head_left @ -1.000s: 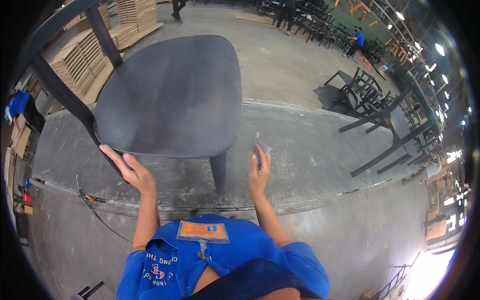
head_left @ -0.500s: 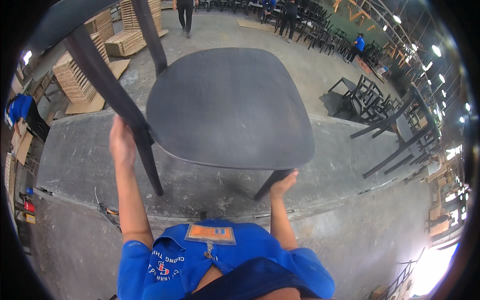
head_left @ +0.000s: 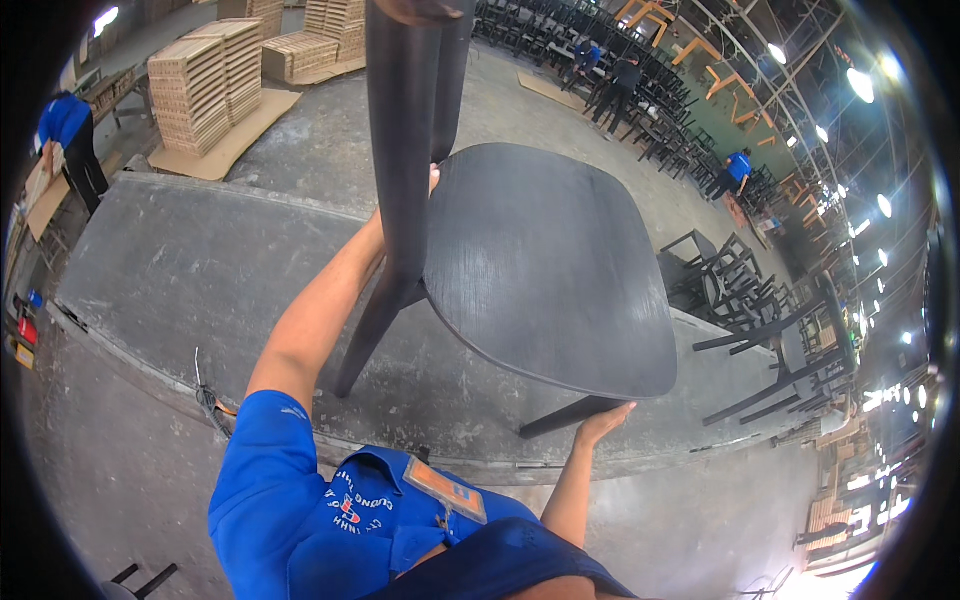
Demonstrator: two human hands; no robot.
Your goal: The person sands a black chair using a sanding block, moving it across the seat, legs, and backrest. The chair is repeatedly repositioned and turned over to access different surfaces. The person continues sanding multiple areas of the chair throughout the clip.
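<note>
1. Left hand [head_left: 434, 180]: positioned behind the near back post [head_left: 400, 150] of a dark grey wooden chair with a broad, rounded seat. Only fingertips show, between post and seat; the degree of closure and any hold cannot be told.

2. Right hand [head_left: 605, 424]: placed at the seat's near front corner, beside the top of a tapered front leg [head_left: 565, 415]. Visible fingers extend nearly straight along the underside of the seat edge; whether any wrap the leg cannot be told.

3. Chair [head_left: 550, 270]: located in front of the person, over a long, scuffed grey worktable [head_left: 200, 260]. Its seat faces upward and its back posts stand toward the person's left. Contact between leg ends and tabletop cannot be confirmed.

4. Right end of worktable: a second dark wooden chair [head_left: 785, 352], its legs pointing left.

5. Near edge of worktable, left: a thin black cable [head_left: 207, 397].

6. Floor beyond: stacked pale wooden slats [head_left: 205, 85] on a tan flat sheet [head_left: 225, 140], left; a cluster of dark chairs [head_left: 730, 285], right.
</note>
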